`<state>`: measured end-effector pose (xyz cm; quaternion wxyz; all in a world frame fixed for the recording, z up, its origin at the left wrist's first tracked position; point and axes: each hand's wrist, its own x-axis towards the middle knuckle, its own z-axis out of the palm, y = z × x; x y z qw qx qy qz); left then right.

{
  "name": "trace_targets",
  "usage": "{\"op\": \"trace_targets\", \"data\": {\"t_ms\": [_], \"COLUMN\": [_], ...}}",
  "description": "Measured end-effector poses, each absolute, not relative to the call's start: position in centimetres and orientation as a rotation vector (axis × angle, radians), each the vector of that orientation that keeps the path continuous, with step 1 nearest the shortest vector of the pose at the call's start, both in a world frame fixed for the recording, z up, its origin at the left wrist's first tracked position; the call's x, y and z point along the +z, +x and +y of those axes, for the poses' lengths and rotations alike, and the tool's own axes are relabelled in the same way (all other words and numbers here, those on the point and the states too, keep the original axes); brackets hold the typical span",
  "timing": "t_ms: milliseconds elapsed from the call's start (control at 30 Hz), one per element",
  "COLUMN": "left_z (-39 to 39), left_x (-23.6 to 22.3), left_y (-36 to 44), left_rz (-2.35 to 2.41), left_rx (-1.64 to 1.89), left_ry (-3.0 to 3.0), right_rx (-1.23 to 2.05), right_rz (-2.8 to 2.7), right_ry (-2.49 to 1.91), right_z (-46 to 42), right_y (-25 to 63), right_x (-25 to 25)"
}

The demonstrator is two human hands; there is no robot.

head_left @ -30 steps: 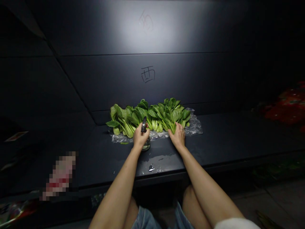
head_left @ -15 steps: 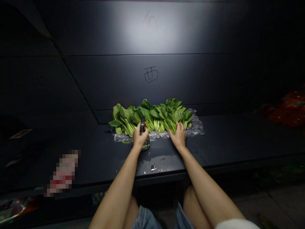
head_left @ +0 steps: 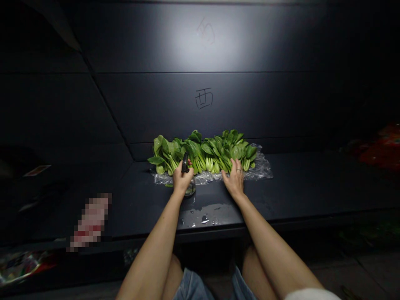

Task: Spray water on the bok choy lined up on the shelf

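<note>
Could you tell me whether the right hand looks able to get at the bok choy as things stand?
Very likely yes: the right hand already rests open against the bok choy stems, and nothing shows between them.

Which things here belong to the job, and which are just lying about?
Job: left hand gripping spray bottle; right hand on bok choy; plastic wrap beneath; water puddle.

Lying about: blurred packet; red package.

Handwritten character "西" (head_left: pixel 204 98), on dark wall panel (head_left: pixel 156 108), fainter character above (head_left: pixel 206 31), unreadable
</note>
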<state>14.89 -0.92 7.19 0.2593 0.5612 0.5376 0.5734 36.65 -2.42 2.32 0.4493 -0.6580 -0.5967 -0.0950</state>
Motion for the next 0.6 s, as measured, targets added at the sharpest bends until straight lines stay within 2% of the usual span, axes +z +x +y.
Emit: {"op": "trace_targets", "data": {"t_ms": [600], "left_z": [-1.4], "left_x": [6.8], "left_y": [11.0], "left_rz": [1.595], "left_rx": [1.595], "left_ry": [1.538], "right_rx": [-0.241], "right_rz": [-1.651], "right_ry": [-1.463], "right_z": [-2.6], "right_y": [33.7], "right_x": [2.1]}}
